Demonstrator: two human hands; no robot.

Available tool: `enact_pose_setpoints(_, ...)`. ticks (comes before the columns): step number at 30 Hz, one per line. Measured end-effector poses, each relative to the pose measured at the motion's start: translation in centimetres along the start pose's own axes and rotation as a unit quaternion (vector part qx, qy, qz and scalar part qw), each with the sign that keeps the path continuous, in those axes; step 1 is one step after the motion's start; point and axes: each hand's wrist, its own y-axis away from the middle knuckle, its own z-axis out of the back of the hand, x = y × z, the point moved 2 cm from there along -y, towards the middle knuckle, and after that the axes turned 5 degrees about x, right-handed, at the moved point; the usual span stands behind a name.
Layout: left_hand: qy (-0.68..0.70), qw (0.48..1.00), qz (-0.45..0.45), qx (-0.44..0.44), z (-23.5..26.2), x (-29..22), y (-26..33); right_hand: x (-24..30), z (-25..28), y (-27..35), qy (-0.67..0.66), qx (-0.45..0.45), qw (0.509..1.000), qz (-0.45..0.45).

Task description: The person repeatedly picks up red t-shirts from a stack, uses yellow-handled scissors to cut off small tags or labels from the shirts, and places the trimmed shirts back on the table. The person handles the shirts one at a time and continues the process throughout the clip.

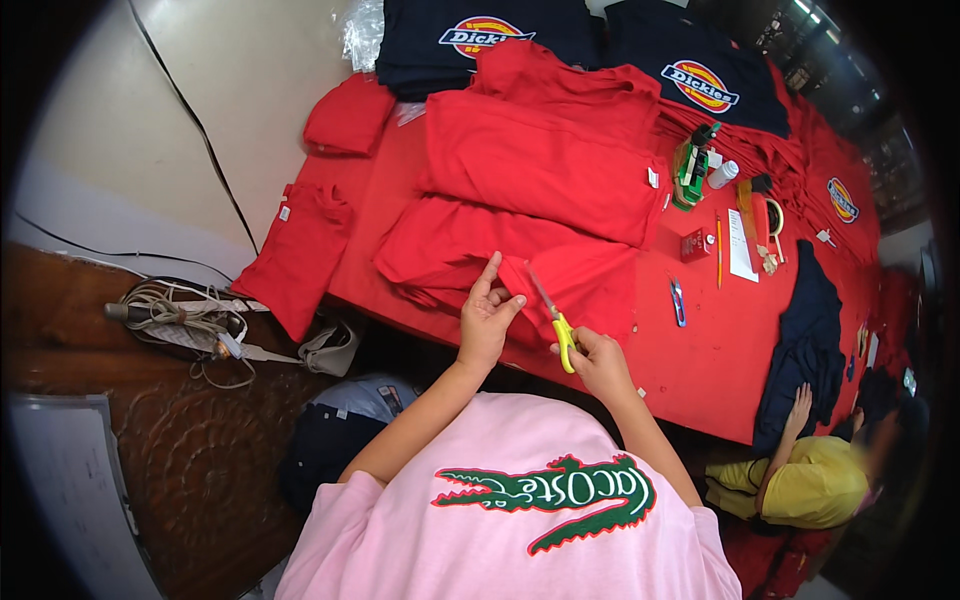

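My right hand (600, 362) grips a pair of scissors (564, 338) by its yellow-green handles. The blades point away from me and slightly left, over a rumpled red garment (450, 245). Left of the blades, my left hand (487, 318) is at the near edge of that garment, its index finger stretched up and its thumb apart. I see nothing held in it, though its lower fingers are partly hidden. A folded red garment (535, 165) lies just beyond the rumpled one.
The red-covered table (690, 370) carries a small cutter (678, 302), a pencil (719, 250), a red box (697, 245), a green bottle (690, 172) and tape (774, 217). Dark garments (560, 30) are stacked behind. A person in yellow (815, 485) touches dark cloth (800, 340) at right. Coiled cables (180, 315) lie left.
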Motion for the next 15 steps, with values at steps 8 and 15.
enact_pose_setpoints(8, 0.024, 0.981, 0.165, 0.098, -1.5, 0.8, 2.5, 0.3, -2.6, -3.8, -0.351, -0.078, 0.933, -0.035)
enact_pose_setpoints(15, 0.016, 0.958, 0.032, -0.284, 10.3, 0.8, -2.3, 1.0, 0.3, 1.2, -0.28, -0.064, 0.955, -0.079)
